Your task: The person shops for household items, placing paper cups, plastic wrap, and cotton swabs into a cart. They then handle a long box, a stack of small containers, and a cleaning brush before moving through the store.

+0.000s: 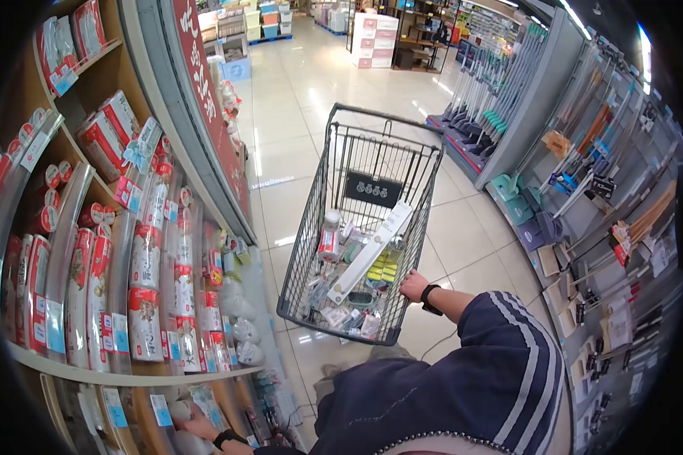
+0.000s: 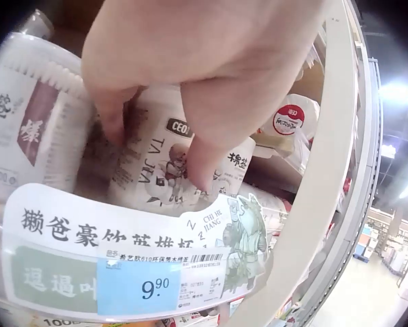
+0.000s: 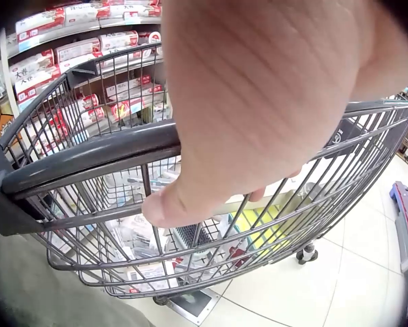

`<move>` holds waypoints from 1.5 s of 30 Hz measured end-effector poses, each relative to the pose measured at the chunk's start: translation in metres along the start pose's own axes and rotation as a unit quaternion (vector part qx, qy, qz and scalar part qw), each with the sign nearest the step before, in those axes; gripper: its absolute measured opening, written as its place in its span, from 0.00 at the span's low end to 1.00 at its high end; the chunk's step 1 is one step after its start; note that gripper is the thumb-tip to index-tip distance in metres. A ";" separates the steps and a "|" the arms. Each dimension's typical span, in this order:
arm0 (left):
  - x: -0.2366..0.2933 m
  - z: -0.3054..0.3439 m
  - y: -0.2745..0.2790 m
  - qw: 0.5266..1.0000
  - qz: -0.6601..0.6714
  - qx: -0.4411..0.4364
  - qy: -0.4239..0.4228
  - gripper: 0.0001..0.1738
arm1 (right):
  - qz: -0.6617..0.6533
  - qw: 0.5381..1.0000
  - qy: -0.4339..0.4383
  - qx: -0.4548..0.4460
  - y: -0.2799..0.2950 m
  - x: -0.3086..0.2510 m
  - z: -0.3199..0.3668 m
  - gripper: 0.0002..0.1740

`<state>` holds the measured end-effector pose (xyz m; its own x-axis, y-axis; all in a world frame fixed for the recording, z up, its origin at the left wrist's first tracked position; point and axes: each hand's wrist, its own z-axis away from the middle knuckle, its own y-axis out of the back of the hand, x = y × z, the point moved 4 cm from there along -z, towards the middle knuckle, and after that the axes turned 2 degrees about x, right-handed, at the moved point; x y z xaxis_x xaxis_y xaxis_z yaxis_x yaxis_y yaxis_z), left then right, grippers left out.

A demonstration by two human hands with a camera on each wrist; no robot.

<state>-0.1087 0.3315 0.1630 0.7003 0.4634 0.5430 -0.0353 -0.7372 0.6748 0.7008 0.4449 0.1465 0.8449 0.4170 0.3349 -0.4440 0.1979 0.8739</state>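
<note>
My left hand point(image 1: 198, 425) reaches into a low shelf on the left. In the left wrist view its thumb and fingers grip a white printed tub point(image 2: 146, 160) with black lettering. A clear tub of cotton swabs point(image 2: 62, 88) stands beside it, and a shelf label point(image 2: 142, 289) marked 9.90 partly covers both. My right hand point(image 1: 413, 287) holds the near bar of the shopping cart point(image 3: 95, 153), its thumb curled down over the wires. Inside the cart lie a long white box point(image 1: 373, 254), a red-labelled container point(image 1: 329, 239), yellow packs point(image 1: 383, 269) and a black hairbrush point(image 3: 192, 235).
Red-and-white rolls point(image 1: 146, 322) fill the shelves on the left. Mops point(image 1: 493, 91) and brooms line the right side, with green dustpans point(image 1: 508, 189) low down. A tiled aisle point(image 1: 296, 98) runs ahead to stacked white-and-pink boxes point(image 1: 374, 42).
</note>
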 end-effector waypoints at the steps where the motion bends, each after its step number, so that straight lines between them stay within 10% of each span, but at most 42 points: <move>1: 0.000 -0.001 -0.002 0.999 -0.036 -0.003 -0.010 0.48 | -0.007 1.000 -0.002 0.009 -0.003 -0.001 -0.003 0.05; 10: 0.079 0.015 0.029 0.987 -0.154 0.044 -0.026 0.45 | -0.037 0.995 0.003 0.096 0.019 -0.010 -0.014 0.08; 15: 0.149 0.099 -0.007 0.996 -0.050 0.054 -0.045 0.36 | -0.131 0.989 0.054 -0.034 0.054 -0.007 -0.023 0.25; 17: 0.175 0.167 -0.051 0.972 0.137 -0.147 0.124 0.34 | -0.208 0.961 0.091 -0.161 0.068 0.009 -0.039 0.35; 18: 0.199 0.203 -0.067 0.977 0.093 -0.187 0.042 0.36 | -0.280 0.942 0.087 -0.162 0.087 0.024 -0.049 0.36; 19: 0.195 0.255 -0.103 0.910 0.268 -0.272 0.160 0.37 | -0.351 0.920 0.082 -0.151 0.086 0.042 -0.070 0.35; 23: 0.341 0.342 -0.109 0.768 0.247 -0.470 0.358 0.36 | -0.455 0.885 0.094 -0.029 0.088 0.136 -0.194 0.30; 30: 0.362 0.407 -0.138 0.775 0.254 -0.370 0.445 0.23 | -0.450 0.889 -0.084 0.003 -0.105 0.238 -0.445 0.32; 33: 0.373 0.396 -0.137 0.780 0.228 -0.385 0.438 0.23 | -0.615 0.745 -0.166 -0.197 -0.138 0.212 -0.459 0.42; 35: 0.383 0.389 -0.135 0.781 0.210 -0.377 0.452 0.23 | -0.566 0.801 -0.110 -0.161 -0.219 0.190 -0.491 0.45; 37: 0.390 0.383 -0.136 0.795 0.186 -0.372 0.442 0.23 | -0.557 0.813 -0.104 -0.137 -0.238 0.178 -0.499 0.45; 40: 0.399 0.376 -0.137 0.795 0.146 -0.370 0.459 0.22 | -0.726 0.656 -0.206 -0.012 -0.277 0.172 -0.513 0.28; 45: 0.394 0.373 -0.142 0.807 0.156 -0.374 0.429 0.21 | -0.649 0.700 -0.295 0.043 -0.212 0.203 -0.465 0.18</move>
<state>0.4378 0.4357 0.0946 -0.1661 0.7191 0.6748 -0.7598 -0.5295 0.3773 0.8280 0.9003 -0.1345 0.5079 -0.5081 -0.6956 0.8096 0.0058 0.5869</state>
